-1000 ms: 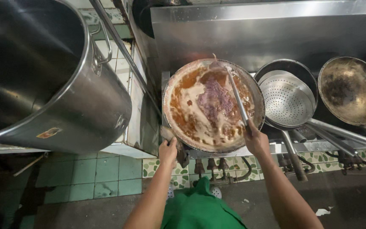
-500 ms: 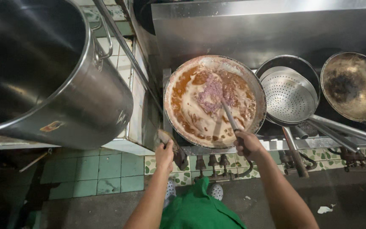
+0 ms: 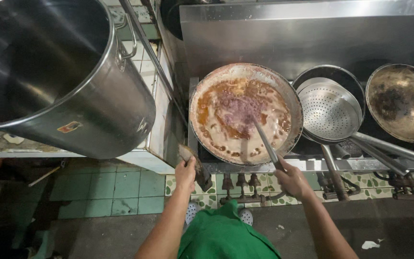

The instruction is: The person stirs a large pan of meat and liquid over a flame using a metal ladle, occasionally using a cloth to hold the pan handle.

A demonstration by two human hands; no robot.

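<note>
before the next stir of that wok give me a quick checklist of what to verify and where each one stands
1. Left hand gripping the wok handle: ok, fingers wrapped around it.
2. Right hand holding the ladle: ok, closed on the handle end.
3. Ladle's working end in the purple-brown food: ok, it reaches the middle of the wok.
4. Wok seated on its burner: cannot tell, the burner is hidden beneath it.
5. Room to the right: not ok, the perforated strainer sits right beside the wok's rim.
6. Flame on: cannot tell, no flame is visible.
</note>
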